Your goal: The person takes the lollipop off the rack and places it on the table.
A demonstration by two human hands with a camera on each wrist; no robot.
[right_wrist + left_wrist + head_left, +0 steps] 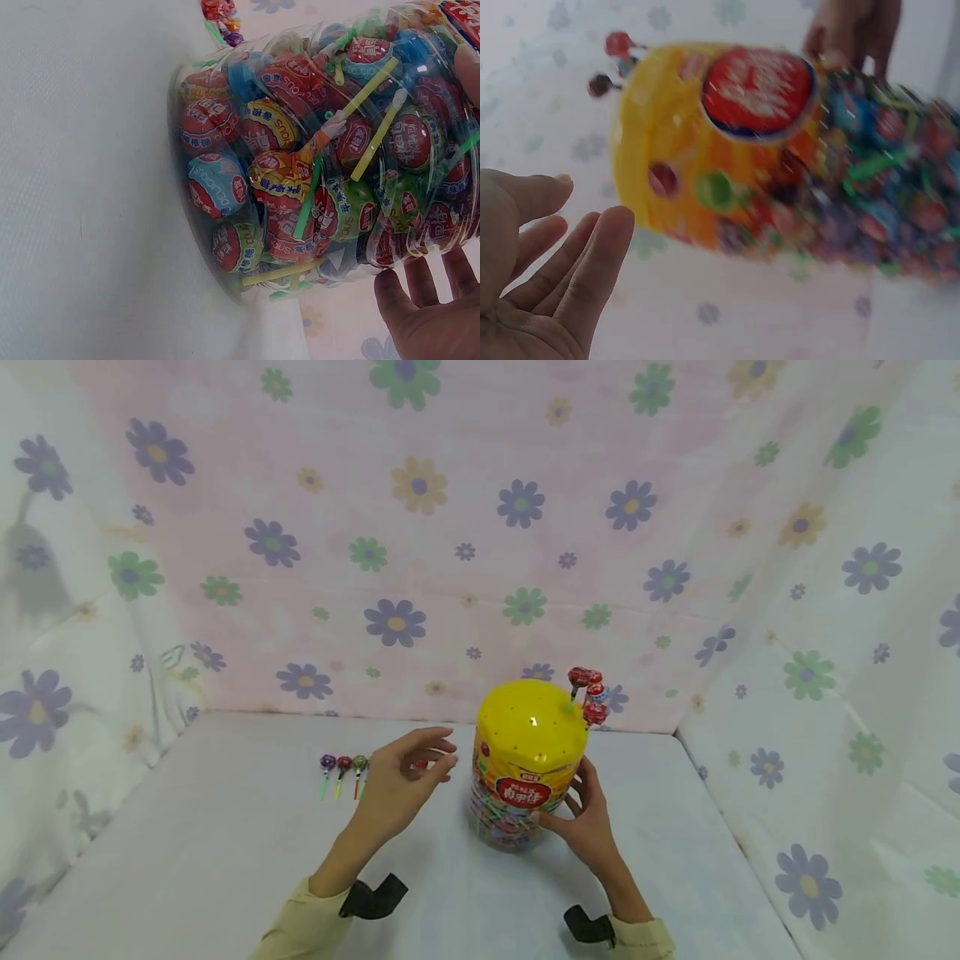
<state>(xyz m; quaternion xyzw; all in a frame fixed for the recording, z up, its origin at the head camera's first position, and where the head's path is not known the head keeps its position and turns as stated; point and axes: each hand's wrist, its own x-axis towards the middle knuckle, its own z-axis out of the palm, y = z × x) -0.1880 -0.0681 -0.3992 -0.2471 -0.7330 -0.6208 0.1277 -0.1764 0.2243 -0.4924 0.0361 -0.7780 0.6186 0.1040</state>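
Observation:
A clear plastic jar (517,806) full of wrapped lollipops stands on the table, with a yellow lid (531,714) dotted with small holes. My right hand (585,827) holds it at the right side, thumb on the front and fingers around the far side; the right wrist view shows these fingers (431,289) at the clear wall. Several lollipops (595,702) stick up from the lid's right edge. Just left of the jar, my left hand (397,785) is raised with relaxed, slightly bent fingers. Nothing shows between its thumb and fingers (592,262) in the left wrist view.
Several lollipops (343,764) lie in a row on the white table (225,843) left of the jar, some partly hidden behind my left hand. A flowered cloth (465,585) hangs behind the table and along both sides.

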